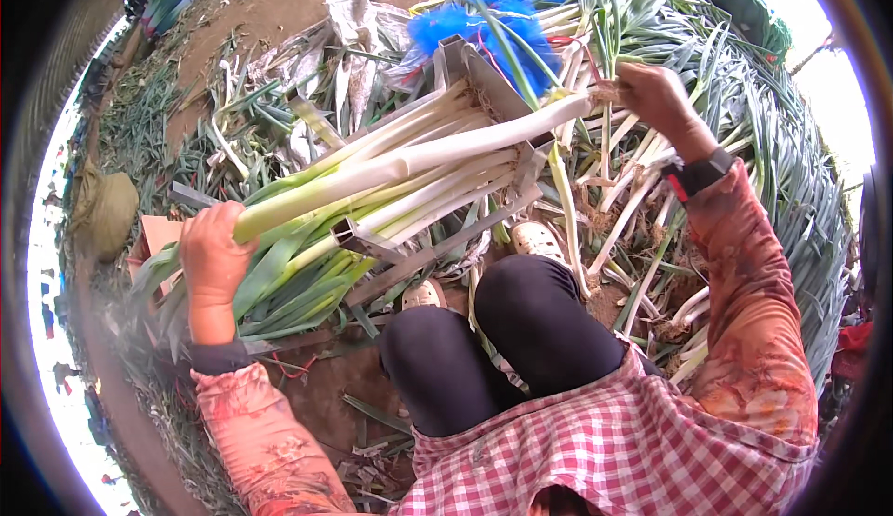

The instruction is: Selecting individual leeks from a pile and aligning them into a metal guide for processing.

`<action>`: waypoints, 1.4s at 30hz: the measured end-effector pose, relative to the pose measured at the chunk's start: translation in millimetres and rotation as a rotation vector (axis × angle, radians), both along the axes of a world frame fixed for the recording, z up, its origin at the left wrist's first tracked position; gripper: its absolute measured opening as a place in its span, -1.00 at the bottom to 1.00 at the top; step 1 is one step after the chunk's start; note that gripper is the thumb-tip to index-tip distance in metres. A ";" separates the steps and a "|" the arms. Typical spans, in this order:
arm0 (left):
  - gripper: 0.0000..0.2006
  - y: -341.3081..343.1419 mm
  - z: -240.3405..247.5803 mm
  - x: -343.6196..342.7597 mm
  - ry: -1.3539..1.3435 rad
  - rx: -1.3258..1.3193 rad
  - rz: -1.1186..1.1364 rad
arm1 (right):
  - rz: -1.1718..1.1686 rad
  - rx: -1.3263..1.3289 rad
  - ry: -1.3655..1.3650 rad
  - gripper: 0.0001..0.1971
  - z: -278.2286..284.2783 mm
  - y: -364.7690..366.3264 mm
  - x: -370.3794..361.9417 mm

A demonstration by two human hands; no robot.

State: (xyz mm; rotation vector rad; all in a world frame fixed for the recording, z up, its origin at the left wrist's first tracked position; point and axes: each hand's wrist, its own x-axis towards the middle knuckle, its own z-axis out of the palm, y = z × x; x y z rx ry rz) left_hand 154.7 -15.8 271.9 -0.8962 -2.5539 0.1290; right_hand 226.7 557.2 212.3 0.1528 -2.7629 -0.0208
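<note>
One long leek (409, 164) stretches slantwise between my two hands, above a metal rack. My left hand (214, 254) wraps round its green part near the leaves. At the root end my right hand (651, 102) is closed on the leek, its fingers partly turned from view. Beneath lies a bundle of leeks (456, 181) in the metal rack (502, 93), white ends toward the rack's end plate on the right. Their green leaves (302, 288) hang out to the left, below my left hand.
A big heap of leeks (772, 190) lies along my right side. Blue netting (507, 27) sits behind the rack, with pale torn sheeting (358, 37) beside it. Leaf scraps (158, 153) cover ground at the left. My knees and shoes are close below the rack.
</note>
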 end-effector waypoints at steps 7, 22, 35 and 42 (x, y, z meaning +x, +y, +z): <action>-0.76 -60.0 -27.8 -17.7 0.043 -0.046 0.251 | -1.029 0.115 -0.464 -0.70 -36.5 190.3 136.1; -0.67 -14.5 -157.0 -23.5 -0.229 -0.106 0.175 | 0.416 -0.578 -0.114 -0.73 -54.7 -200.3 -9.4; -0.62 -16.3 -167.5 -16.3 -0.365 -0.005 0.166 | 0.295 -0.263 -0.184 -0.70 -190.4 -211.3 -85.1; -0.38 -12.3 -204.4 1.5 -0.133 -0.109 0.469 | 0.284 -0.294 -0.187 -0.71 -183.8 -218.3 -79.0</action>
